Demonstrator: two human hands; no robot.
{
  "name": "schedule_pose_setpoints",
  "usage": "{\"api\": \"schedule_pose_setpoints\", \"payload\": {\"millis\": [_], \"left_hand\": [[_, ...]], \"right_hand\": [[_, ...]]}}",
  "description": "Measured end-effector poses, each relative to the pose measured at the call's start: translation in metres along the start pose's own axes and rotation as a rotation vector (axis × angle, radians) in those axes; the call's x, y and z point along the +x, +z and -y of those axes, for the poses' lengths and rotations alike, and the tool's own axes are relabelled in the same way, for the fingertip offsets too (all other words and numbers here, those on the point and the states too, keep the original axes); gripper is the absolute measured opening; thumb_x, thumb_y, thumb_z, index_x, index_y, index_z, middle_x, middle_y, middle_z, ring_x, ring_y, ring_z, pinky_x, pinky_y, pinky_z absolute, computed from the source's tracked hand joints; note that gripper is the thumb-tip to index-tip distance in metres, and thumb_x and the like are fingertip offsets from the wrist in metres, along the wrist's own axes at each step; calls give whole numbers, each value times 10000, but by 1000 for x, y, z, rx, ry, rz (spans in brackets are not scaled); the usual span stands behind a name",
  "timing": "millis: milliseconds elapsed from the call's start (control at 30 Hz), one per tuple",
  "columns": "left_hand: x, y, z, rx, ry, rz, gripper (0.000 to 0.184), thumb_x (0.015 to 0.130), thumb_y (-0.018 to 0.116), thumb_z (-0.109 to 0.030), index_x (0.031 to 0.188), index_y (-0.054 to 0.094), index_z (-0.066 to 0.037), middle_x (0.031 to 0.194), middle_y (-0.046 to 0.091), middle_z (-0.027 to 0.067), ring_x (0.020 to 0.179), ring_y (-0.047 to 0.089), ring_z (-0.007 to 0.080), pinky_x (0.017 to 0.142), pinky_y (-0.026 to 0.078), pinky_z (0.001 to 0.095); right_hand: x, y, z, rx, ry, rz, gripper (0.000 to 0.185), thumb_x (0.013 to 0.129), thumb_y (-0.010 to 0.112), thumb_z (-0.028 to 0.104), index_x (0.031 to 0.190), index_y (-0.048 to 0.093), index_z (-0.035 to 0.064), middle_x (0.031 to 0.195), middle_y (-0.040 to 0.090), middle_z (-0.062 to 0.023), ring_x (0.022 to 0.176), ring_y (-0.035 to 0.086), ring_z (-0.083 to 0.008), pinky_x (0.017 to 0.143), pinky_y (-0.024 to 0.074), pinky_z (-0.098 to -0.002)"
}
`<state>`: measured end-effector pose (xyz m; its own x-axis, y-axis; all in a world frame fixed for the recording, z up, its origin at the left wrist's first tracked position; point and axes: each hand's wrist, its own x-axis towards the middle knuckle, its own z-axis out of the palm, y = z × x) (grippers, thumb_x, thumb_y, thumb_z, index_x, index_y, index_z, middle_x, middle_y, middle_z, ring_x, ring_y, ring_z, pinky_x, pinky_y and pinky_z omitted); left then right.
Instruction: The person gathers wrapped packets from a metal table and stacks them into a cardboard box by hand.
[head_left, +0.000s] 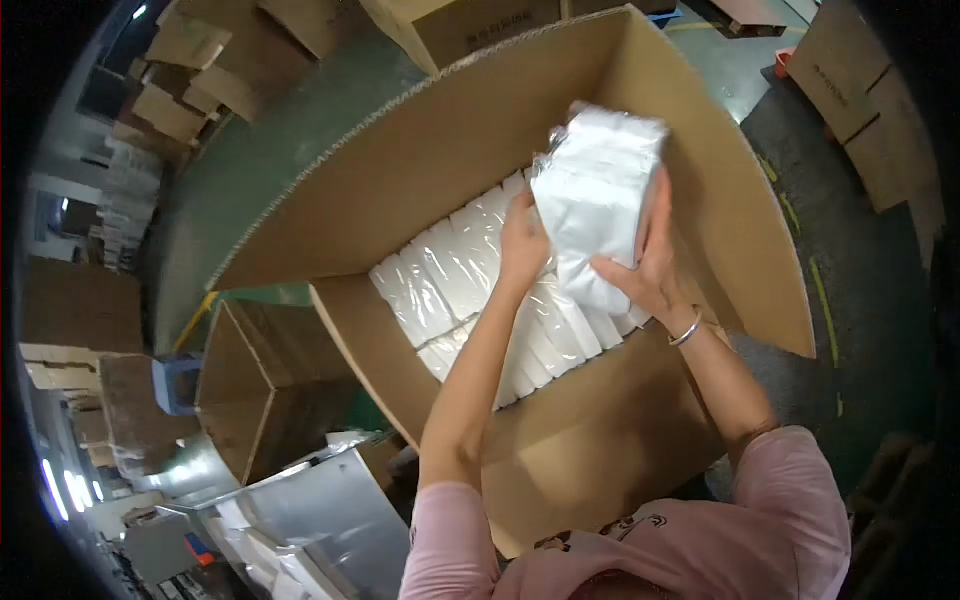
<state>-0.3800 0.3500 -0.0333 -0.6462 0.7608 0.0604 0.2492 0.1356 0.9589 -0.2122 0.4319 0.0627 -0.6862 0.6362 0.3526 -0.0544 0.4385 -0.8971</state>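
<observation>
A bundle of white packs in clear plastic wrap is held up between my hands, over the right side of a large open cardboard box. My right hand grips its right side, with the thumb across the lower front face. Curled against the bundle's left edge is my left hand, its fingertips partly hidden. Below, rows of similar white wrapped packs stand side by side on the bottom of the box. The bundle and my forearms cover part of these rows.
The box's raised flaps surround my arms. At lower left stand another open carton and a metal-sided table with white packs on it. A blue plastic stool is beside the carton. Stacked cartons stand at upper right.
</observation>
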Motion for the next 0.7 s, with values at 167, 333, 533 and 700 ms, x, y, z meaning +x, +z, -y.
{"api": "schedule_pose_setpoints", "payload": {"millis": [167, 333, 533, 700], "left_hand": [[43, 50, 18, 1053, 516, 72, 659, 819, 526, -379, 1383, 354, -84, 1414, 376, 101, 1299, 355, 262, 1100, 175, 433], [61, 47, 76, 1382, 277, 278, 512, 847, 464, -346, 1298, 492, -105, 1318, 503, 86, 1254, 419, 225, 1067, 68, 618], [42, 28, 77, 1323, 358, 215, 323, 864, 446, -299, 957, 684, -100, 1029, 653, 51, 1111, 515, 201, 1073, 118, 595], [28, 21, 74, 1283, 386, 233, 407, 859, 478, -318, 1145, 566, -43, 1216, 556, 128, 1230, 434, 242, 1078, 173, 540]], "right_hand": [[22, 2, -9, -531, -202, -140, 1139, 568, 787, 137, 1437, 55, 61, 1200, 353, -232, 1097, 382, -410, 941, 346, -489], [45, 42, -68, -772, -57, -226, 1107, 554, 793, 230, 1446, 143, 145, 1074, 377, -204, 1025, 378, -395, 906, 300, -470], [34, 79, -134, -988, 137, -197, 1024, 632, 743, 322, 1455, 143, 225, 1056, 376, -208, 996, 370, -388, 837, 294, -461], [44, 111, -178, -1057, 353, -101, 986, 654, 724, 369, 1454, 162, 247, 1073, 394, -218, 1014, 361, -371, 792, 278, -483]]}}
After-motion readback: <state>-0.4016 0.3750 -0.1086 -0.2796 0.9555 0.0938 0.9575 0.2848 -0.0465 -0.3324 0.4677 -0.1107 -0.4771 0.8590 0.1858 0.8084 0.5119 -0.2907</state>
